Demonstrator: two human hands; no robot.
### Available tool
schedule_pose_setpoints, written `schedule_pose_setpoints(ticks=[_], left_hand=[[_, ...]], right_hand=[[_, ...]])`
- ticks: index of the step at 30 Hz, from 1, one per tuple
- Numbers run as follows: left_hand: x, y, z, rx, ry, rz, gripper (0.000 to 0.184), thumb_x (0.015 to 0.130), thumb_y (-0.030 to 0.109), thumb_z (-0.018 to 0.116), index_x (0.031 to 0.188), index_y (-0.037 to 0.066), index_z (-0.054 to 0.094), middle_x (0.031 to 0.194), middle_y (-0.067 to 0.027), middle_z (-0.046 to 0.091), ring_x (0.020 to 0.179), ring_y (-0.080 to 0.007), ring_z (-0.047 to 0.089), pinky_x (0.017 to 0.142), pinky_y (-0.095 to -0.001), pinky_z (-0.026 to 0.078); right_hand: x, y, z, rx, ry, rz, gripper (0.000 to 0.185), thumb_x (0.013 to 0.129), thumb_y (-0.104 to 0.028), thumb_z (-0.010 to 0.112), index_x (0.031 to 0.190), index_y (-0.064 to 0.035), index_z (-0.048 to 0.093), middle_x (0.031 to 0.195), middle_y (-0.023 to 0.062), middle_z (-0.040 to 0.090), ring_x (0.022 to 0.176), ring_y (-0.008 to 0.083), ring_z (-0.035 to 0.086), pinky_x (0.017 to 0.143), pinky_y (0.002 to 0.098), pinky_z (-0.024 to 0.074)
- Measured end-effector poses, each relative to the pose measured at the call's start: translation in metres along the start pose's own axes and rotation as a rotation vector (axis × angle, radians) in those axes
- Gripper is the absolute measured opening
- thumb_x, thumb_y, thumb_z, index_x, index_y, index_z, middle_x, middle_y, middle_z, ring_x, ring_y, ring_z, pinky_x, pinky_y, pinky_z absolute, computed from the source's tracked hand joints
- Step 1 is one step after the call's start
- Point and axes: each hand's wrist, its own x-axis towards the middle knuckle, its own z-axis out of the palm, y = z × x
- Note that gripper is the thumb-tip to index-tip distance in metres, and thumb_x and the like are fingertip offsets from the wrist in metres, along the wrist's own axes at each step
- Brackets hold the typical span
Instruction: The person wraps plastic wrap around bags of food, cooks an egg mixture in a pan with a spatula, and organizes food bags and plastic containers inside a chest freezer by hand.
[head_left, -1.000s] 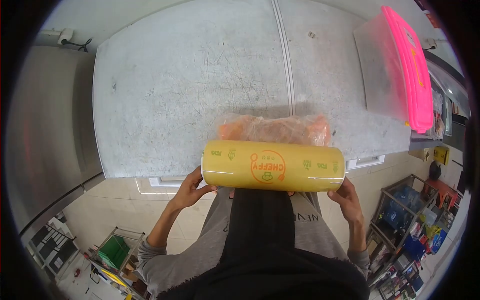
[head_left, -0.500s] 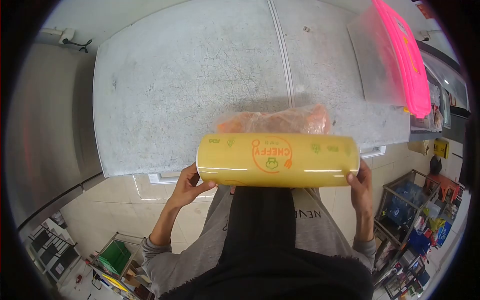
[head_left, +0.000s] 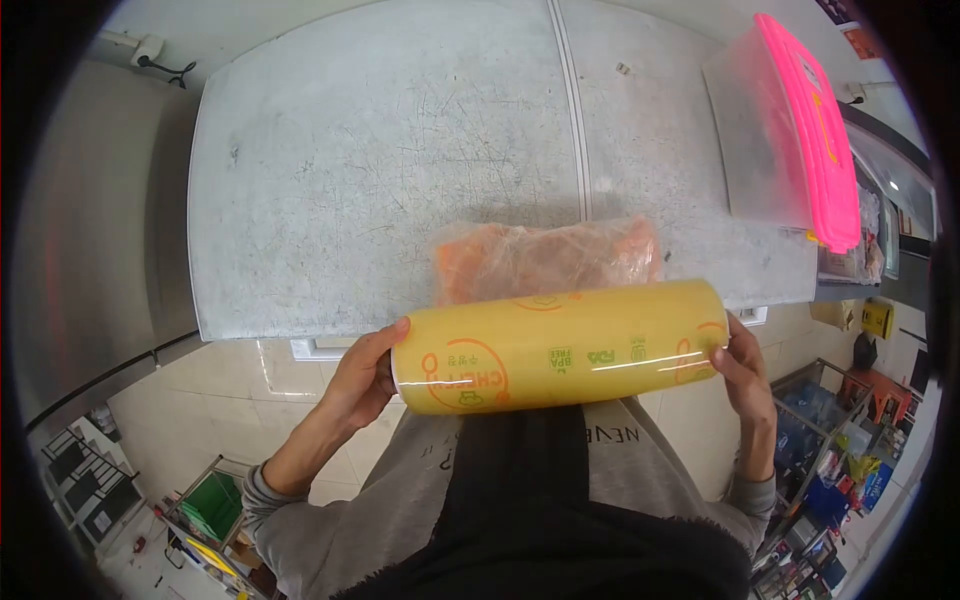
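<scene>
A large yellow roll of cling film (head_left: 560,350) with orange and green print is held lengthwise in front of my body, at the near edge of the table. My left hand (head_left: 362,372) grips its left end, thumb on top near the rim. At the other end, my right hand (head_left: 742,372) is closed round the edge, thumb on the film. The roll tilts slightly, its right end farther from me. Just beyond it, a clear plastic bag (head_left: 545,255) with orange contents lies on the table, its near side partly hidden by the roll.
The scratched pale table (head_left: 380,150) spreads out ahead, with a seam running across it. A clear bin with a pink lid (head_left: 812,130) stands on its right side. A steel cabinet (head_left: 90,220) is at the left. Shelves with goods (head_left: 830,450) stand at the lower right.
The roll has come nearer to my body and turned about its length, so the printed logo shifted. Its left end dropped toward me. More of the plastic bag shows now.
</scene>
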Motion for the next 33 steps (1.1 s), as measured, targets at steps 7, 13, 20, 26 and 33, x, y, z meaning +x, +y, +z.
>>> schedule_pose_setpoints(ticks=[7, 13, 20, 26, 33], left_hand=[[0.005, -0.003, -0.001, 0.109, -0.014, -0.104, 0.044, 0.089, 0.038, 0.048, 0.112, 0.000, 0.052, 0.101, -0.0079, 0.061, 0.088, -0.0117, 0.060, 0.073, -0.0249, 0.048], [0.018, -0.003, -0.003, 0.272, -0.120, -0.134, 0.043, 0.087, 0.037, 0.051, 0.110, 0.001, 0.053, 0.098, -0.0076, 0.062, 0.086, -0.0120, 0.061, 0.074, -0.0257, 0.048], [0.018, -0.003, -0.002, 0.204, -0.085, -0.167, 0.044, 0.087, 0.039, 0.051, 0.109, 0.002, 0.054, 0.096, -0.0059, 0.063, 0.084, -0.0119, 0.061, 0.073, -0.0272, 0.048], [0.013, 0.005, 0.008, 0.083, -0.022, -0.224, 0.047, 0.091, 0.042, 0.042, 0.111, 0.001, 0.052, 0.094, -0.0050, 0.063, 0.082, -0.0124, 0.061, 0.068, -0.0251, 0.049], [0.079, -0.075, -0.105, 1.018, 0.028, 0.451, 0.029, 0.083, 0.023, 0.056, 0.105, 0.005, 0.056, 0.090, -0.0124, 0.062, 0.070, -0.0241, 0.062, 0.060, -0.0326, 0.050]], right_hand=[[-0.007, 0.020, 0.012, 0.133, 0.238, 0.296, 0.047, 0.088, -0.031, 0.052, 0.119, 0.0040, 0.046, 0.102, 0.0081, 0.059, 0.091, 0.0104, 0.056, 0.077, 0.0222, 0.0432], [-0.019, 0.045, 0.003, 0.172, 0.142, 0.292, 0.052, 0.086, -0.036, 0.055, 0.118, 0.0037, 0.046, 0.103, 0.0067, 0.058, 0.095, 0.0103, 0.054, 0.081, 0.0247, 0.0427], [-0.040, 0.072, 0.018, -0.080, 0.135, -0.059, 0.052, 0.084, -0.033, 0.058, 0.119, 0.0030, 0.045, 0.106, 0.0061, 0.057, 0.098, 0.0120, 0.053, 0.085, 0.0268, 0.0413], [-0.032, 0.047, 0.031, 0.321, 0.294, 0.267, 0.038, 0.088, -0.026, 0.052, 0.113, 0.0027, 0.048, 0.102, 0.0072, 0.058, 0.090, 0.0098, 0.055, 0.078, 0.0235, 0.0445], [-0.043, 0.047, 0.050, 0.327, 0.394, 0.164, 0.038, 0.089, -0.027, 0.049, 0.113, 0.0025, 0.048, 0.103, 0.0084, 0.057, 0.094, 0.0127, 0.055, 0.082, 0.0243, 0.0428]])
